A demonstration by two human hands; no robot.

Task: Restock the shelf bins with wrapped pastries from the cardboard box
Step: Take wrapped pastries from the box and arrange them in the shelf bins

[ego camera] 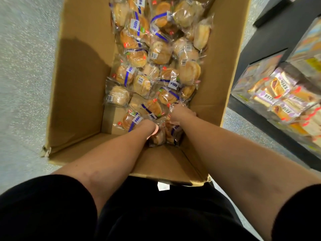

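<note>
Wrapped pastries (157, 54) lay heaped in the cardboard box (81, 80) on the speckled floor (22, 58), round golden buns in clear film with blue stripes and barcode labels. The top of the heap was cut off by the frame's upper edge, and the print on the labels was too blurred for me to read. Both my arms reached down into the near end of the box. My left hand (147, 126) was buried among the packets, its fingers hidden beneath the film, so I could not tell whether they were spread or closed on anything. My right hand (180, 115) sat just beside it, nearer the right wall, and its fingers curled round crinkled wrapping, though exactly which packet they held was hard to make out. Pastries lay under and touching both hands, and the rest stretched away from me. The packets pointed every way, some flat, some tipped on edge, while the heap as a whole ran lengthwise along the box, away from my body. To my right, clear shelf bins (260, 73) held purple-labelled cakes (278, 100), partly cut off at the frame edge.
</note>
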